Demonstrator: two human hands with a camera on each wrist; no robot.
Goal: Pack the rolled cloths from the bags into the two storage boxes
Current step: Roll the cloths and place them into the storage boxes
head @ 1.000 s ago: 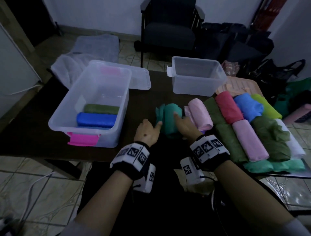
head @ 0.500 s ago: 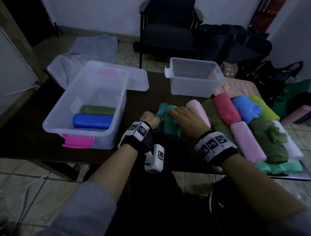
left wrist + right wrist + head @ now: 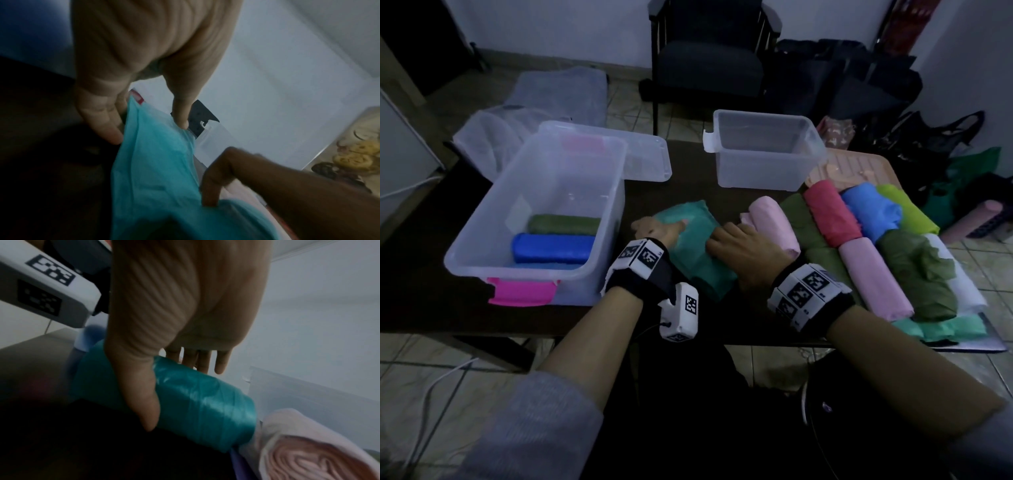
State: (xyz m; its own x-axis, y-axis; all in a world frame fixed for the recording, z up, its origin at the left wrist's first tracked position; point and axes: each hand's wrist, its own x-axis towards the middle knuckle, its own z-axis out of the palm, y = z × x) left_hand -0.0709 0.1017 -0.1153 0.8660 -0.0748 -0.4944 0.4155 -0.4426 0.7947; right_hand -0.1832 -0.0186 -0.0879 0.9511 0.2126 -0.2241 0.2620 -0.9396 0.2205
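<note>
Both hands work the teal cloth (image 3: 697, 246) at frame centre on the bench (image 3: 421, 274): left hand (image 3: 657, 230) pinches its loose end, right hand (image 3: 746, 248) curls over the roll, apparently tightening it for the lower-left storage box (image 3: 482, 233).

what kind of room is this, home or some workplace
Probably a room in a home, used as a makeshift packing spot. A dark wooden table stands on a tiled floor, with a dark armchair by the wall and bags piled on the floor beside it.
</note>
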